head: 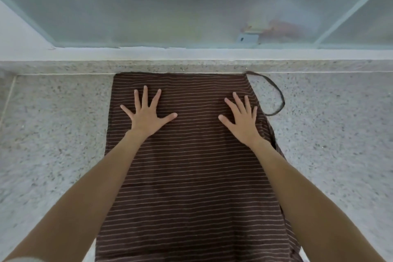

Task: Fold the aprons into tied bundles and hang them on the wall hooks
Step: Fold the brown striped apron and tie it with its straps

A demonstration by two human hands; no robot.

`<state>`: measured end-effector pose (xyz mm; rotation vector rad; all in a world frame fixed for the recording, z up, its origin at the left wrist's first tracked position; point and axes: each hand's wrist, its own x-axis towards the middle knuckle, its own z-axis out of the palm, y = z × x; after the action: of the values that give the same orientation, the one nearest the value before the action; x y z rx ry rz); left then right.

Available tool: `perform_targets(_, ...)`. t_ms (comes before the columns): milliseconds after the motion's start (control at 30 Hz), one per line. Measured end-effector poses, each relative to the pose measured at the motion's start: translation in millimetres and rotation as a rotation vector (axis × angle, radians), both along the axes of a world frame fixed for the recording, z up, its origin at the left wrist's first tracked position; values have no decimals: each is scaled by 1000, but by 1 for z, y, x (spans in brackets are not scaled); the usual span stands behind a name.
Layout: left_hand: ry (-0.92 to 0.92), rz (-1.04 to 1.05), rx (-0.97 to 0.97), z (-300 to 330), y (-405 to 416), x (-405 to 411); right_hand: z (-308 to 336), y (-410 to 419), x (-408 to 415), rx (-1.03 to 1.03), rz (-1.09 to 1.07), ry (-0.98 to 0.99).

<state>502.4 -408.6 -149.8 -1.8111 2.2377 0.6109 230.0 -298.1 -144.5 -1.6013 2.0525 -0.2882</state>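
My left hand [146,116] & right hand [242,120]: both flat, fingers spread, pressing the brown striped apron [191,176] onto the speckled stone counter [53,134]. Apron lies lengthwise, far edge near the ledge. Tie strap [276,95] loops loose off rt corner. Risk: strap gets trapped in the fold; layers skew on slick stone.

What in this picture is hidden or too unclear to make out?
- Near end of the striped apron: cut off by the head view's bottom edge.
- Things behind the frosted window: blurred by the glass.
- Strap: only one loop shows; the rest is hidden under the cloth.
- Wall hooks: outside the view.
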Motion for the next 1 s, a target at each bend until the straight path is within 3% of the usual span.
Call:
perform_targets(133,242,-59,-203,14,30,-32,30,46,-16,-352,-286,35)
perform_targets(300,530,-356,-151,37,128,-111,39,186,-42,-244,-588,216)
perform_targets(400,446,-493,-74,34,181,-140,32,252,-38,-171,-530,159)
perform_targets(533,168,-567,61,16,217,-154,22,290,-29,-33,-367,295)
perform_targets(733,165,-620,57,2,221,-143,10,276,-50,-58,-264,408)
perform_targets(867,148,-655,41,-4,220,-137,10,262,-83,-139,-178,157)
perform_targets(1000,127,-661,30,-6,220,-136,26,243,-132,-21,-284,-138)
